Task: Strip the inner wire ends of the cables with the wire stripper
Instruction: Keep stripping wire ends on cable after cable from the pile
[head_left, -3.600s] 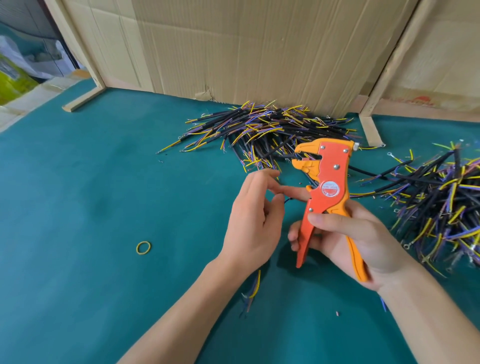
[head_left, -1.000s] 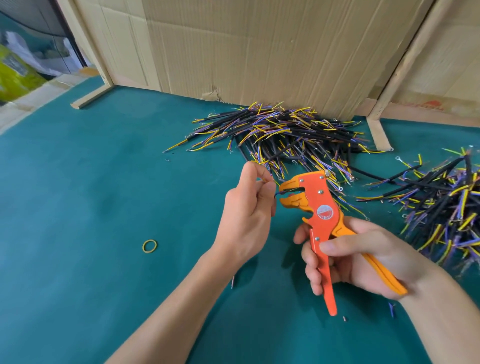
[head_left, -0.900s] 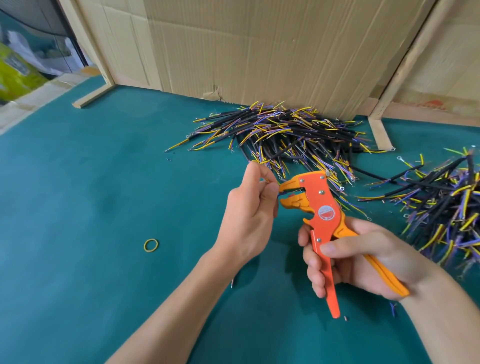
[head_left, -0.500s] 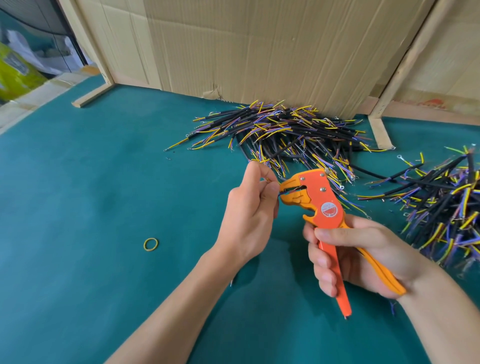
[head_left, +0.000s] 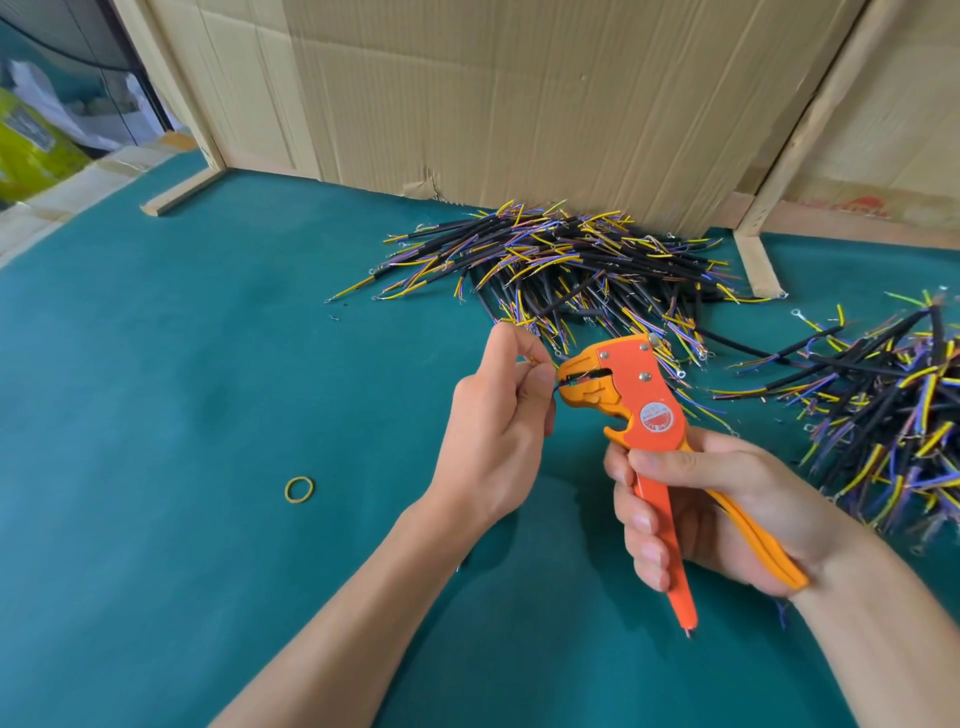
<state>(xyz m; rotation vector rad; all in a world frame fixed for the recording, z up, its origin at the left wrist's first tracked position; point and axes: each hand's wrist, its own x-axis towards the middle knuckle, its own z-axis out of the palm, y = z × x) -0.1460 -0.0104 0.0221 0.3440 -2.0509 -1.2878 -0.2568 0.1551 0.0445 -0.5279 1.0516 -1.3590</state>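
A teal mat covers the work surface, with broad bare room on the left and toward the viewer. A cardboard wall closes the far edge. Against it lies a pile of black cables with yellow and purple inner wires; a second pile crowds the right edge. A yellow rubber band lies alone on the mat, left of the hands.

The right hand grips the handles of an orange wire stripper, fingers curled around them. The stripper's long axis runs from the lower right up to the left, its beak-like head pointing left. The left hand pinches a thin wire between thumb and fingertips, just beside the head, feeding its end into the jaws.
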